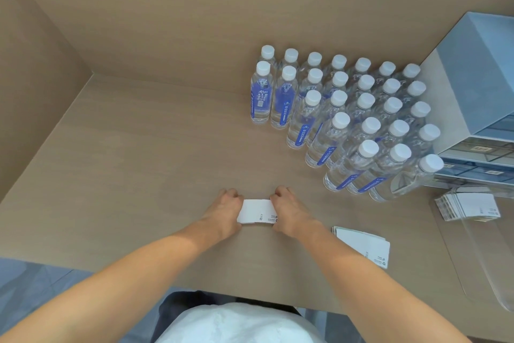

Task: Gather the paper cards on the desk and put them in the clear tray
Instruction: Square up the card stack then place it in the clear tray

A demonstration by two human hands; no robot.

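The left hand [226, 208] and right hand [288, 210] rest on the desk [139, 162] near its front edge, about midway along it. A stack of white paper cards [257, 211] lies flat between them. Fingers of both hands are curled inward and pressed against the stack's short ends, left hand on the left end, right hand on the right end.

A second stack of cards [363, 245], slightly fanned, lies on the desk to the right of the right forearm, close to the front edge.

The clear tray [478, 265] sits at the right edge of the desk. A third batch of cards [467, 206] lies fanned at its far end.

Capped water bottles [347, 120] stand in rows toward the back right. A blue drawer unit [478, 87] stands at the right edge, behind the tray.
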